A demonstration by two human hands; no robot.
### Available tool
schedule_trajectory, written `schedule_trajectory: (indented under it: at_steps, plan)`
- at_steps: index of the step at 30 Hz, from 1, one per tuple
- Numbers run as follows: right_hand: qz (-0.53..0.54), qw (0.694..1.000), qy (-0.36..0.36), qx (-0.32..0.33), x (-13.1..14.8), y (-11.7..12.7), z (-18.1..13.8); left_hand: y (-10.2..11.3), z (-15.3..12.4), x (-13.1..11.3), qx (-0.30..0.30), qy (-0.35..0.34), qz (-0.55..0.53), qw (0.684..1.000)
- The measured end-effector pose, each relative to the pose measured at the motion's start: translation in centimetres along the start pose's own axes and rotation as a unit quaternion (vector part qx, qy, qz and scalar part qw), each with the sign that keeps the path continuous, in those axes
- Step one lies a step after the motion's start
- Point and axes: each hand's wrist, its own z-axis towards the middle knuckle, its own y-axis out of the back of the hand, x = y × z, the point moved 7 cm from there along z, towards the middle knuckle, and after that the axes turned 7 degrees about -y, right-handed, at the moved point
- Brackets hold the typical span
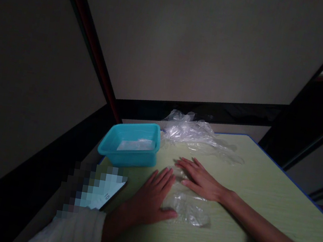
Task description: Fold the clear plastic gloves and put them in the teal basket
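Note:
A thin clear plastic bag (pixel 191 211) lies spread on the pale green table. Flat on its left side rests my left hand (pixel 154 195), fingers stretched out and thumb pointing right. My right hand (pixel 199 179) lies palm down across the bag's far part, with its fingers extended to the left. Neither hand grips anything. Parts of the bag are hidden under both hands. Beyond them, a crumpled heap of clear plastic bags (pixel 189 129) sits at the table's back edge.
A turquoise plastic basket (pixel 129 159) stands at the back left with clear flat plastic inside. A phone (pixel 103 193), partly blurred out, lies by my left forearm. The table (pixel 261 186) has a blue edge, and a wall panel (pixel 202 54) rises right behind it.

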Motion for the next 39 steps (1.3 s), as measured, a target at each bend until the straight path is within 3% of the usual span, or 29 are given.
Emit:
schedule_trajectory:
  at_steps: [29,36,39]
  plan:
    - [-0.004,1.0,0.013,-0.017,0.0,0.1,-0.1,0.1,0.1,-0.1,0.0,0.004,0.013,1.0]
    - [-0.025,0.999,0.025,-0.028,0.2,0.0,-0.2,1.2,-0.2,1.0,-0.034,0.014,0.001,0.999]
    - [-0.052,0.997,0.048,-0.012,0.6,-0.3,-0.2,1.1,-0.2,1.3,-0.018,0.009,0.007,1.0]
